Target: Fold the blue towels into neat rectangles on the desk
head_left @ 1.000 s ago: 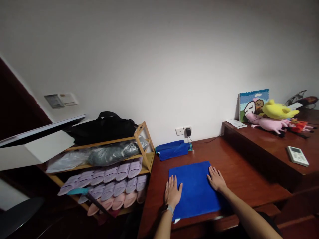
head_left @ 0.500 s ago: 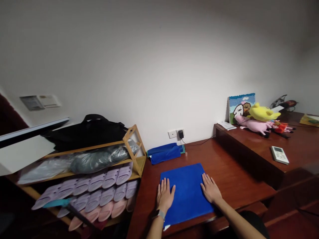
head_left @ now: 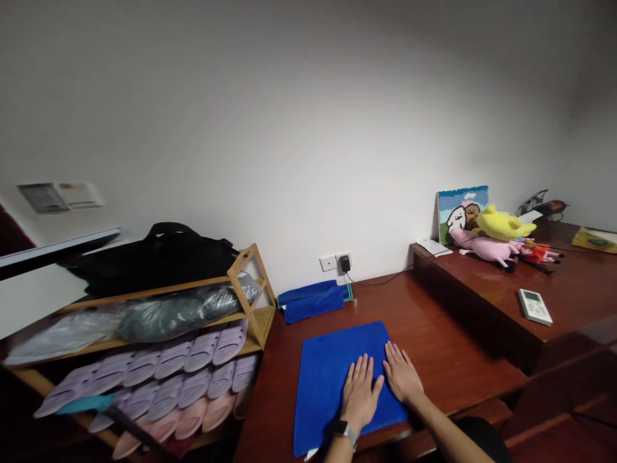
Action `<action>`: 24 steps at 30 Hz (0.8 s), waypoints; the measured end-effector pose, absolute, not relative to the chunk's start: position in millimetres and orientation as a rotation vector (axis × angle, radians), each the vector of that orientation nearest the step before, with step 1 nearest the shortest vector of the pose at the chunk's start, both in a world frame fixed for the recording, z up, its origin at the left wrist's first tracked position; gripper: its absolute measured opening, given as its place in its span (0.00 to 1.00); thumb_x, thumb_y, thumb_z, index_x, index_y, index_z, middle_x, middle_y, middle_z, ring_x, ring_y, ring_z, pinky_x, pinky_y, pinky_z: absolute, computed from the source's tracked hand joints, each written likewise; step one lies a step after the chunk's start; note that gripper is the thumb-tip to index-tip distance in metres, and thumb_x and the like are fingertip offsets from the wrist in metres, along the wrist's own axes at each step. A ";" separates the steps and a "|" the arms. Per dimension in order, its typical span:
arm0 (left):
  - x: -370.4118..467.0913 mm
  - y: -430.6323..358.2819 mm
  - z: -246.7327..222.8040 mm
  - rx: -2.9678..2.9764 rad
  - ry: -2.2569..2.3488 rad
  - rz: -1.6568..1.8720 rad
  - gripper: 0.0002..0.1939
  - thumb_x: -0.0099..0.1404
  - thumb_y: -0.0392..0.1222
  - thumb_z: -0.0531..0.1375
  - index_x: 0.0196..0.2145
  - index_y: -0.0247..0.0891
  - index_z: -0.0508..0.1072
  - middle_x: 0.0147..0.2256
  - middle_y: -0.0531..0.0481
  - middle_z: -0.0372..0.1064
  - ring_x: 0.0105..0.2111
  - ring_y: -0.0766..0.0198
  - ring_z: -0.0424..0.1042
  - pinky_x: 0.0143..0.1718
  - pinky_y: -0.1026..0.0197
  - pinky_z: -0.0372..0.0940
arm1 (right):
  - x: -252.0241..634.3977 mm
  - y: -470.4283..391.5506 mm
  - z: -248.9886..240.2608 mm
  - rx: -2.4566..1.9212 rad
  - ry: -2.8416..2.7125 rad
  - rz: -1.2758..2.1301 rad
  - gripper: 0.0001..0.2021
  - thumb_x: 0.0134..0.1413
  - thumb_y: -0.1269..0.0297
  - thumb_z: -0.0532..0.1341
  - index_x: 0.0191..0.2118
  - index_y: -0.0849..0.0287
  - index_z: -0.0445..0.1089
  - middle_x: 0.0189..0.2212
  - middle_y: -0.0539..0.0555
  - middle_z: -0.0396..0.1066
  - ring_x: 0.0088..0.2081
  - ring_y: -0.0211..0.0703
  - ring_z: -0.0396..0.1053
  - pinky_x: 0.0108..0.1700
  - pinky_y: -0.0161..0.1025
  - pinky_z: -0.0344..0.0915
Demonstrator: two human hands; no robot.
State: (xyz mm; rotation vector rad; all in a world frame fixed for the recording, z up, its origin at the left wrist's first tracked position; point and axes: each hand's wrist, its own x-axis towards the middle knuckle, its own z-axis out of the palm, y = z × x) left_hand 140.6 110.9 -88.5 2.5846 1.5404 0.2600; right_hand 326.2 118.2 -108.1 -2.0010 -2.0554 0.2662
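Resting on flat blue cloth on tabletop with left hand and right hand open, palm-down, slightly spread, side by side.

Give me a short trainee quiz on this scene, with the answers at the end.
1. True or false: the left hand and the right hand are both clenched into fists.
2. Where does the spread blue cloth lie? A) on the shoe rack, B) on the lower wooden surface, C) over the plush toys.
3. Fill in the blank: the adapter plugged into the wall socket is ____ in colour.

Key: 1. False, the fingers are straightened out; 2. B; 3. black.
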 end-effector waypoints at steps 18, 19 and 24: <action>6.0 72.5 -97.9 2.271 2.168 0.238 0.41 0.76 0.63 0.40 0.74 0.29 0.52 0.75 0.39 0.42 0.75 0.49 0.44 0.74 0.43 0.47 | 323.5 62.4 -107.3 -2.086 -2.016 0.335 0.35 0.72 0.50 0.38 0.76 0.62 0.46 0.76 0.54 0.44 0.77 0.48 0.40 0.76 0.51 0.39; 4.2 73.1 -99.6 2.273 2.170 0.240 0.41 0.76 0.62 0.40 0.74 0.29 0.52 0.75 0.39 0.42 0.75 0.49 0.44 0.74 0.43 0.47 | 323.5 58.4 -109.1 -2.079 -2.015 0.331 0.35 0.72 0.49 0.38 0.76 0.62 0.46 0.76 0.54 0.44 0.77 0.48 0.40 0.76 0.51 0.39; -4.1 78.1 -102.0 2.325 2.159 0.268 0.37 0.77 0.59 0.42 0.73 0.35 0.56 0.73 0.40 0.49 0.74 0.48 0.49 0.72 0.40 0.51 | 321.2 54.5 -108.5 -2.045 -1.986 0.312 0.34 0.72 0.50 0.39 0.76 0.62 0.47 0.76 0.54 0.45 0.76 0.49 0.41 0.76 0.53 0.40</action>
